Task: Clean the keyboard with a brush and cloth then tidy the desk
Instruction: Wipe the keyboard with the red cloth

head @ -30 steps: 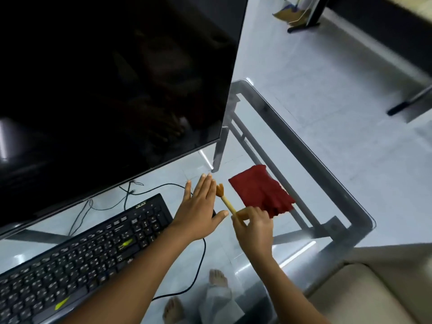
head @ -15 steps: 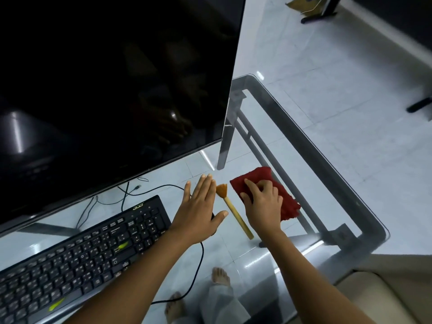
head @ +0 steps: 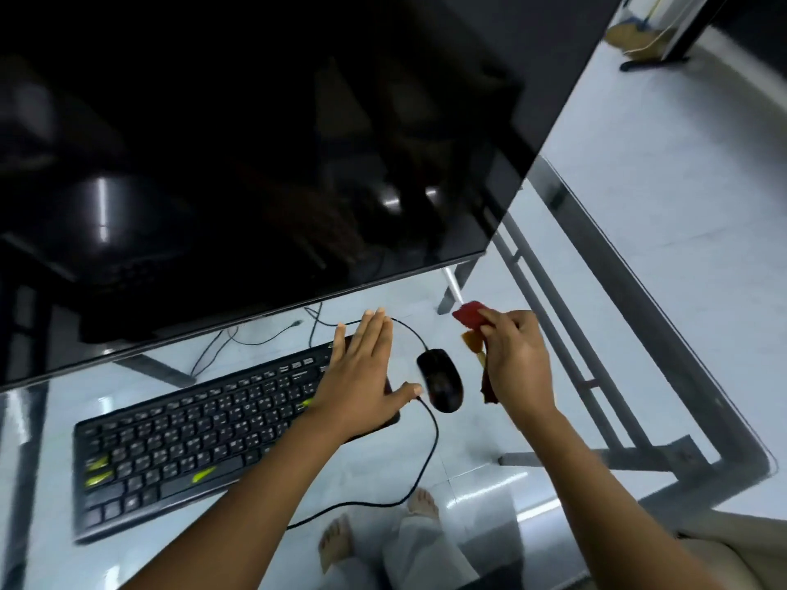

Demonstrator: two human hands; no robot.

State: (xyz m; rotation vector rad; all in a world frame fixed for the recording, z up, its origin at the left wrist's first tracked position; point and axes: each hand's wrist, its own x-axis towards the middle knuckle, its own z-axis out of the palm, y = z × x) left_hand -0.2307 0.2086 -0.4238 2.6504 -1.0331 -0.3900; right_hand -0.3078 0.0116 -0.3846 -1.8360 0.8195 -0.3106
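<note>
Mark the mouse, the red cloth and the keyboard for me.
mouse [head: 440, 383]: head view, middle of its black back.
red cloth [head: 468, 313]: head view, its exposed upper corner.
keyboard [head: 191, 436]: head view, centre of the key field.

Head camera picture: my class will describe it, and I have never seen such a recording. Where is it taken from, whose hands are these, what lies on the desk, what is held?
No machine here: a person wears a camera on the head, which looks down at their own two hands. On the glass desk stand a dark monitor, a black keyboard and a wired black mouse. The left hand is flat and open over the keyboard's right end. The right hand holds a red cloth; the tan bit beside it may be the brush, too blurred to be sure.
</note>
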